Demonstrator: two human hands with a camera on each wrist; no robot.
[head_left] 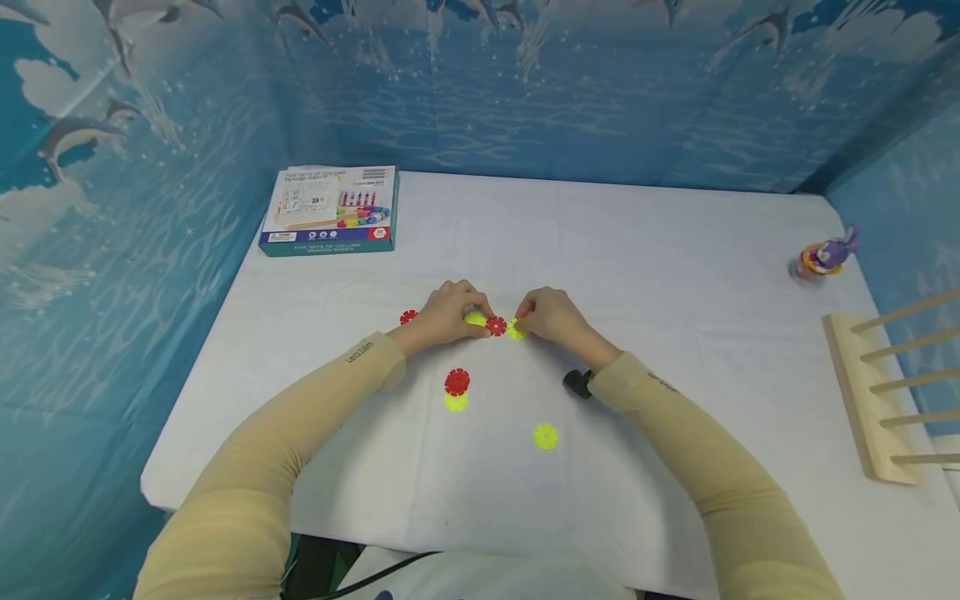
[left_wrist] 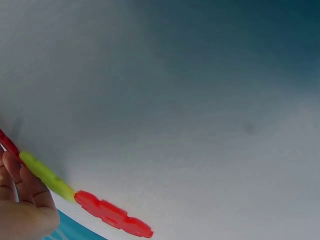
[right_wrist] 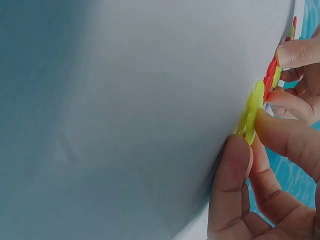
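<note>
My left hand (head_left: 450, 312) grips a row of flat, notched flower-shaped discs: a yellow disc (head_left: 475, 318) joined to a red disc (head_left: 496, 326) on its right. Another red disc (head_left: 408, 317) shows past the wrist. In the left wrist view, the yellow disc (left_wrist: 47, 175) runs into the red disc (left_wrist: 112, 214) beside the fingers. With thumb and fingertips, my right hand (head_left: 551, 315) pinches a yellow disc (right_wrist: 255, 107). Its edge meets the red disc (right_wrist: 269, 77) in the right wrist view; whether the notches interlock I cannot tell.
Nearer me lie a red disc (head_left: 457, 382) overlapping a yellow disc (head_left: 456, 402), and a single yellow disc (head_left: 546, 436). A box (head_left: 330, 208) sits at the back left. At right stand a wooden peg rack (head_left: 870, 400) and a purple figurine (head_left: 828, 252).
</note>
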